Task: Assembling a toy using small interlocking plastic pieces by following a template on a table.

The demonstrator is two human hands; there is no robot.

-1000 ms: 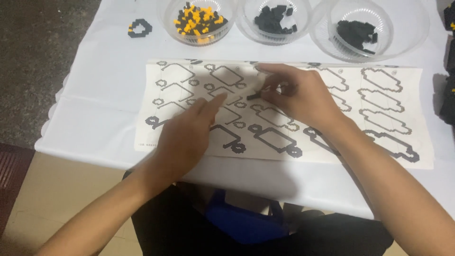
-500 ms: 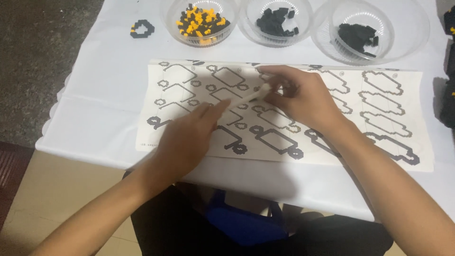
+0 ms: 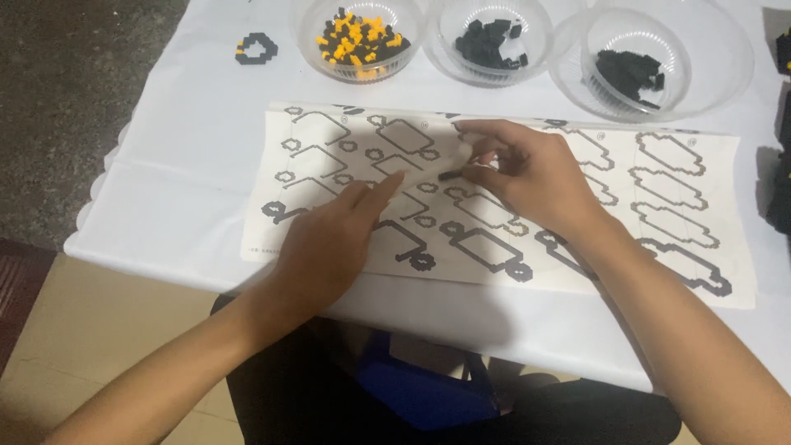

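A white instruction sheet (image 3: 659, 189) printed with black outline shapes lies flat on the table. My left hand (image 3: 329, 239) rests on the sheet, index finger stretched out and pointing at a shape near the middle. My right hand (image 3: 527, 177) hovers just right of it, pinching a small black brick piece (image 3: 450, 175) between thumb and fingers close to the left fingertip.
Three clear bowls stand at the back: one with yellow and black bricks (image 3: 358, 37), two with black bricks (image 3: 490, 41) (image 3: 630, 70). A small black-and-yellow ring build (image 3: 255, 48) lies at far left. Dark objects (image 3: 779, 198) sit at the right edge. White tablecloth (image 3: 189, 140).
My right hand has shifted slightly left and down with the small black piece toward the left fingertip. The left hand has stayed pointing at the sheet.
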